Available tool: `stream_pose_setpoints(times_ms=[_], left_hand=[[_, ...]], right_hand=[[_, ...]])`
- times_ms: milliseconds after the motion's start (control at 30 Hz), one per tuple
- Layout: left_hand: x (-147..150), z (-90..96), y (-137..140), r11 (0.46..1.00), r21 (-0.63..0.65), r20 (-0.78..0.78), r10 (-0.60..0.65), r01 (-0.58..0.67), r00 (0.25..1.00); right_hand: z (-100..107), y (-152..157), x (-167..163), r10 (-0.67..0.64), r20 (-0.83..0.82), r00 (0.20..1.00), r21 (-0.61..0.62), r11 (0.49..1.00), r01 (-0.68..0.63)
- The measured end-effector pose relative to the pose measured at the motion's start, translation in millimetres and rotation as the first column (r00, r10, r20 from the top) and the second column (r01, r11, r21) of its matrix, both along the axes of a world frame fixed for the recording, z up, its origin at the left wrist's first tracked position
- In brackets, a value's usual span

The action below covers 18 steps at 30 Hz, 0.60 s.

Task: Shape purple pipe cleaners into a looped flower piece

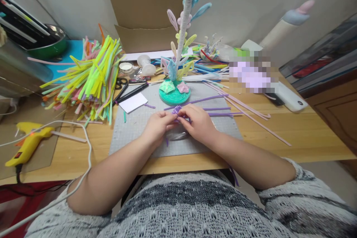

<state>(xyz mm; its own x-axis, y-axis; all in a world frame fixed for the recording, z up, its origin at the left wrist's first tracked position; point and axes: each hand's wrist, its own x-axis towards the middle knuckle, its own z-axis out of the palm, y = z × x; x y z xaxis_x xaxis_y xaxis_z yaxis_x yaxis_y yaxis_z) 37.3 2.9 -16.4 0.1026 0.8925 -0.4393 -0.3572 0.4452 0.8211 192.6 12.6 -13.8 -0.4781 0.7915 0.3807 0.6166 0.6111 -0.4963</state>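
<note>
Between both hands is a small purple pipe-cleaner piece [176, 110], bent into tight loops. My left hand [159, 126] pinches it from the left, and my right hand [199, 122] has its fingertips closed on its right side. Fingers cover much of it. Below the hands, a silvery tool [179, 136] lies on the grey cutting mat [134, 137]; its kind is hard to make out. Loose purple pipe cleaners [219, 109] lie to the right. Just beyond stands a pipe-cleaner flower decoration with a round green base [174, 96] and a white wrapped stem [184, 26].
A big bundle of colourful pipe cleaners [97, 74] lies at the left. In front of it, a yellow glue gun [28, 143] rests with its cord looping near my left arm. Black scissors [121, 83], pens and a white card [133, 103] lie behind the mat. Pink pipe cleaners [256, 121] stretch rightward.
</note>
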Motion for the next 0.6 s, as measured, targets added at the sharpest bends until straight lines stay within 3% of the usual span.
stream_pose_setpoints(times_ms=[200,333,400,500,567,600], left_hand=[[0.9,-0.1,0.2,1.000,0.021,-0.059,0.024,-0.023,0.998],[2.6,-0.1,0.0,0.995,0.095,-0.167,0.056,-0.041,0.984],[2.8,-0.6,-0.4,0.987,0.160,-0.280,0.070,-0.025,0.957],[2.1,-1.5,-1.3,0.969,0.249,-0.378,0.086,0.011,0.922],[1.9,-1.8,-1.7,0.961,0.277,-0.378,0.092,0.017,0.921],[1.9,-1.7,-1.9,0.960,0.281,-0.371,0.095,0.014,0.924]], right_hand=[[1.8,-1.3,-0.9,0.003,-0.005,1.000,-0.026,1.000,-0.003],[2.0,-1.1,-2.4,-0.057,-0.120,0.991,-0.223,0.974,0.029],[2.0,1.0,-2.4,-0.114,-0.188,0.976,-0.387,0.921,0.033],[2.9,5.5,-1.6,-0.186,-0.290,0.939,-0.597,0.802,-0.025],[4.6,7.6,-1.0,-0.207,-0.350,0.914,-0.664,0.742,-0.086],[5.6,8.0,-0.8,-0.201,-0.363,0.910,-0.667,0.738,-0.103]])
